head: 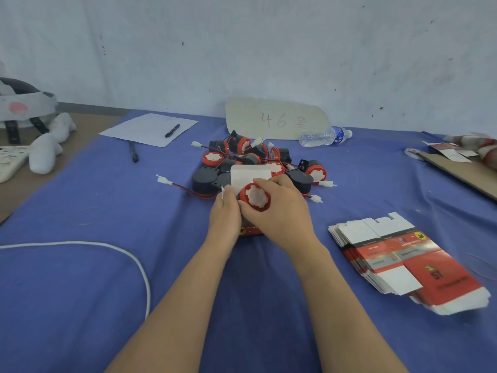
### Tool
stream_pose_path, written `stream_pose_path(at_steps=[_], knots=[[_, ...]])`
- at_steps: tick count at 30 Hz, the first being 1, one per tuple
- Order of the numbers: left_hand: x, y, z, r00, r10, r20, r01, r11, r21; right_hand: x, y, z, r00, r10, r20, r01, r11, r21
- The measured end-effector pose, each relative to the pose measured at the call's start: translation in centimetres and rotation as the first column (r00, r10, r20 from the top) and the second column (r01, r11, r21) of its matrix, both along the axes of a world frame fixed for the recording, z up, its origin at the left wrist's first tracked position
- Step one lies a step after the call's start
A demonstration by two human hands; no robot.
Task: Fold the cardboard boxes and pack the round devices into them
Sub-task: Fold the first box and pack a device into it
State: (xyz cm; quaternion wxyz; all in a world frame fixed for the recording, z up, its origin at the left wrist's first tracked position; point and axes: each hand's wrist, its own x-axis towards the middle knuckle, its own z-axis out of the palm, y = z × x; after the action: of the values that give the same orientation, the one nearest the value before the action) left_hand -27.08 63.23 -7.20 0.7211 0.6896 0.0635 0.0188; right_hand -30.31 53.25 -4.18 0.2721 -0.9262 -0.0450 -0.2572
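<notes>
— Where's the round device (pixel 255 197)?
— Centre of the frame, gripped in the curled fingers of the right hand (pixel 279 211); its red rim faces the camera, just in front of the cardboard box (pixel 248 176).
— And the left hand (pixel 225 215)?
— Touching the device's left side, fingers wrapped round the box; the other devices (pixel 242 157) are heaped right behind; flat boxes (pixel 398 254) lie lower right.

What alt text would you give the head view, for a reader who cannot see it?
The right hand grips a round red device at the mouth of a small box held by the left hand, over a blue cloth. More devices lie piled behind; flat boxes are stacked to the right.
</notes>
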Motion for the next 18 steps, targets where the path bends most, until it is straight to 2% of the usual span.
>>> stream_pose_path(at_steps=[4,9,11,14,18], knots=[[-0.22,-0.79,-0.06,0.999,0.036,-0.008,-0.037,0.995,-0.094,-0.11,-0.05,-0.33,0.995,-0.009,-0.097,0.008,1.000,-0.011],[-0.26,-0.57,-0.10,0.999,0.010,0.033,-0.006,0.995,-0.097,-0.17,0.59,-0.54,0.990,-0.038,-0.139,0.039,0.999,0.005],[-0.25,-0.25,-0.06,0.999,0.003,0.049,0.002,0.997,-0.083,-0.22,0.80,-0.45,0.990,-0.015,-0.141,0.007,0.998,-0.057],[-0.47,-0.01,0.07,0.997,-0.004,0.082,0.009,0.998,-0.063,-0.18,0.53,-0.44,0.997,-0.033,-0.070,0.016,0.971,-0.237],[-0.60,-0.15,-0.03,0.993,-0.011,0.118,0.008,1.000,0.029,-0.20,0.12,-0.09,0.990,-0.094,-0.103,0.058,0.949,-0.309]])
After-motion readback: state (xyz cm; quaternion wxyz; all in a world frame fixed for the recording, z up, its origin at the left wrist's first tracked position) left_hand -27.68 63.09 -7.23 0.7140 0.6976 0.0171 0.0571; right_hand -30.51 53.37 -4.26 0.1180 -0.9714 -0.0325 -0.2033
